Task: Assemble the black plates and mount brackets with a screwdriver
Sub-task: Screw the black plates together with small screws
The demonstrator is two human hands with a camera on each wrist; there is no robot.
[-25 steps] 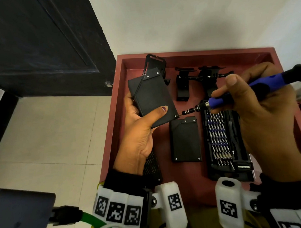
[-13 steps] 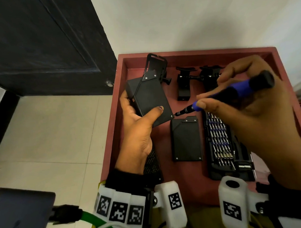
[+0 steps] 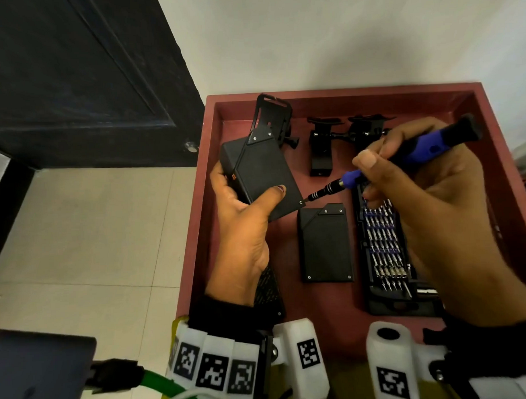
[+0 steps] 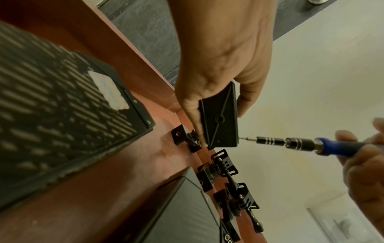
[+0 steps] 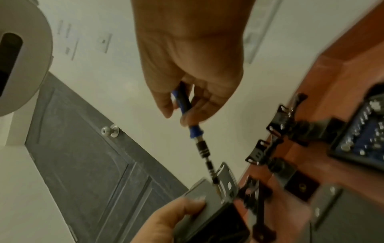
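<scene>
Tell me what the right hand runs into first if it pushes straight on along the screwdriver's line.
The right hand drives the screwdriver, whose tip already sits at the near corner of the black plate assembly gripped by the left hand; that corner comes first.

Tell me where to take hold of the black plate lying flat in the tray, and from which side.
Take the flat black plate by its two long edges, coming straight down from above. It lies face up on the red tray, so only the thin sides offer a grip. The bit case sits close along its right edge, so probably tip it up from the freer left edge first.
</scene>
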